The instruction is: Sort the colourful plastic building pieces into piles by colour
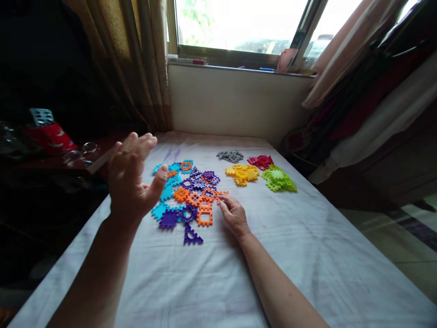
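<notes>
My left hand (133,177) is raised over the left side of the bed, open, thumb apart from the fingers, with nothing in it. Behind and beside it lie light-blue interlocking plastic tiles (167,193). Low over the sheet, my right hand (235,216) has its fingertips closed on an orange interlocking tile (221,195) at the right edge of the mixed pile. That pile also holds purple tiles (170,219) and more orange ones, such as an open square frame (205,223). Nearest to me is a purple triangular tile (192,236).
Separate heaps lie farther right: yellow tiles (241,174), grey tiles (230,156), red tiles (260,161) and lime-green tiles (279,178). A white sheet (293,255) covers the bed. Eyeglasses (80,154) rest on a side table at left. Clothes (372,118) hang at right.
</notes>
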`<state>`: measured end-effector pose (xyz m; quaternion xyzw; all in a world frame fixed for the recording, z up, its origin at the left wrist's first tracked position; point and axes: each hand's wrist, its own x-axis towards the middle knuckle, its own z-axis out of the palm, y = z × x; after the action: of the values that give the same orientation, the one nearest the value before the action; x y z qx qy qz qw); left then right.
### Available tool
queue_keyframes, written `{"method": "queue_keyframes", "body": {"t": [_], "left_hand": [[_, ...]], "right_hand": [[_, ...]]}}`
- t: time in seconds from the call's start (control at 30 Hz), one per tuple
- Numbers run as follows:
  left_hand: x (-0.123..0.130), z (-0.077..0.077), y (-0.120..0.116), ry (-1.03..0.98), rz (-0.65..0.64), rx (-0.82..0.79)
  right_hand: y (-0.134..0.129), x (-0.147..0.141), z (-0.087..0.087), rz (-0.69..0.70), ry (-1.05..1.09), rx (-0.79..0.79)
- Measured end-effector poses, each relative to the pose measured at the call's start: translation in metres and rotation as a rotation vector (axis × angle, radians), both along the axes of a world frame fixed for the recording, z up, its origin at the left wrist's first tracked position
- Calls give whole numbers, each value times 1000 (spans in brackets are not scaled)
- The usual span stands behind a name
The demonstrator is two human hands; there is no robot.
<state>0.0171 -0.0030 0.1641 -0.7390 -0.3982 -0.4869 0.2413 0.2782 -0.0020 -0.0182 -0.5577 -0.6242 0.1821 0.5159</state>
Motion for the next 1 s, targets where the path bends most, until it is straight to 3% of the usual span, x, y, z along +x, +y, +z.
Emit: {"method": "queue_keyframes", "body": {"t": [0.07, 0.13, 0.23, 0.33, 0.43, 0.67, 1.0], "left_hand": [[0, -25, 3, 37, 6, -103], [-3, -60, 3, 75, 25, -288], [-4, -113, -8, 230, 41, -681], [1, -144, -22, 439, -33, -961], [11, -148, -19, 479, -34, -1013], [11, -143, 32, 215, 197, -848], [-39, -162, 27, -235, 336, -581]], "right_hand": [[1, 0, 0, -2, 2, -4], [2, -1, 0, -2, 6, -9], [2, -2, 0, -3, 13, -10], [2, -2, 1, -4, 19, -6], [2, -2, 1, -1, 14, -9], [1, 1, 2, 1, 47, -18], [7, 31, 1, -229, -120, -47]]}}
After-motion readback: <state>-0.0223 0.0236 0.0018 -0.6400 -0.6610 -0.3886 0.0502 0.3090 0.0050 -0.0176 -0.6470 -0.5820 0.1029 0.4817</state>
